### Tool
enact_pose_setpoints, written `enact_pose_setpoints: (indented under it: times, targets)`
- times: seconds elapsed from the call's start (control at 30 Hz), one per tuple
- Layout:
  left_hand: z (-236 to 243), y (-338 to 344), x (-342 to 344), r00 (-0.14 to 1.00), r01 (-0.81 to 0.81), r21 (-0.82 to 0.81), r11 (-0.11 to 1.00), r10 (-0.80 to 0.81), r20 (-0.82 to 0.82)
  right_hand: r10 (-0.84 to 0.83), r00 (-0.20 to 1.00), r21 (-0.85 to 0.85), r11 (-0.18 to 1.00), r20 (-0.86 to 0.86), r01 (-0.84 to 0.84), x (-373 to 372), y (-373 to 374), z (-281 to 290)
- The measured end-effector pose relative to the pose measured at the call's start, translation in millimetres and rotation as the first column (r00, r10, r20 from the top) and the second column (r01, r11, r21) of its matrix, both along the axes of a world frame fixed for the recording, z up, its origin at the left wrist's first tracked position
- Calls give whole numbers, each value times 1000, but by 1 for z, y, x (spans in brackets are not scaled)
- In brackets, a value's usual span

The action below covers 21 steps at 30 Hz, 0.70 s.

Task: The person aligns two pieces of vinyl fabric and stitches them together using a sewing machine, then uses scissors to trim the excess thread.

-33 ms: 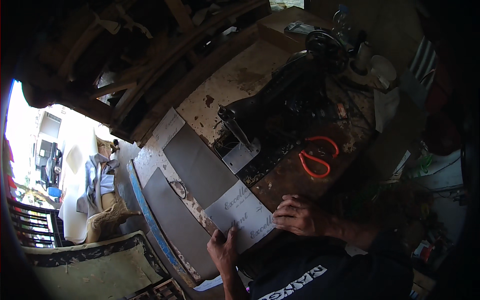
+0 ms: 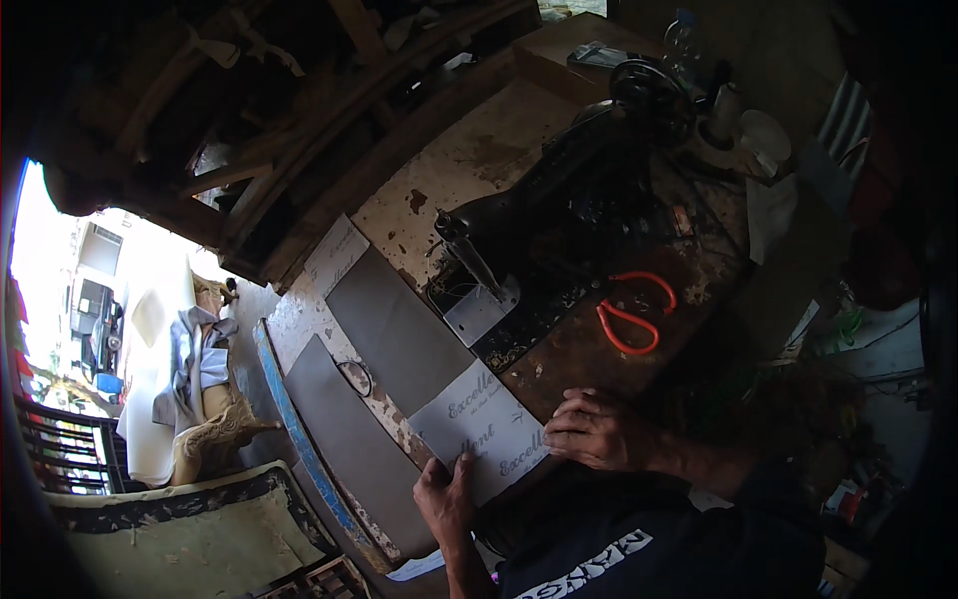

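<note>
A grey sheet of material (image 2: 384,324) lies on the sewing machine table. Its near end is turned over, showing a pale printed backing (image 2: 469,424). At the near left edge of this flap, my left hand (image 2: 447,496) grips the sheet between thumb and fingers. My right hand (image 2: 599,431) has its fingers curled together on the flap's right edge, closed on it. Just beyond the flap stands a black sewing machine (image 2: 539,190), its needle end over a shiny metal plate (image 2: 479,317). Orange-handled scissors or thread snips (image 2: 631,329) rest right of the machine.
A second grey piece (image 2: 344,429) lies to the left, beside the table's chipped blue edge (image 2: 309,449). Behind the machine are a cardboard box (image 2: 544,60), a clear bottle (image 2: 683,45) and a thread spool (image 2: 725,105). A wooden frame (image 2: 259,190) looms at the far left.
Both hands and the sheet keep their places. In the bright opening at the far left, a dark vehicle-like shape has shifted slightly.
</note>
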<state>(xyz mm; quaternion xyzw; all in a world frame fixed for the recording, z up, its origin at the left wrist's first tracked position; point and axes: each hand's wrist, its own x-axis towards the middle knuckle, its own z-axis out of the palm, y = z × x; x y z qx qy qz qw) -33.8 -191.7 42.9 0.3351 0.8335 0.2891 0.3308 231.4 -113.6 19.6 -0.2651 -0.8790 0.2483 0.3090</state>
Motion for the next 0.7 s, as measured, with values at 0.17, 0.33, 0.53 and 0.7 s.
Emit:
enact_pose_setpoints:
  times: [0.17, 0.33, 0.53, 0.7]
  targets:
    - [-8, -2, -3, 1000, -8, 5, 1000, 8, -13, -22, 1000, 7, 1000, -2, 22, -2, -1, 1]
    - [-2, -2, 3, 999, -7, 21, 1000, 8, -48, -23, 1000, 6, 1000, 8, 23, -1, -2, 1]
    - [12, 3, 7, 967, 62, -75, 995, -79, -244, -46, 999, 34, 998, 11, 45, -2, 0, 4]
    - [17, 11, 23, 788, 125, 182, 975, 14, -616, -52, 999, 37, 998, 14, 52, -4, -1, 4]
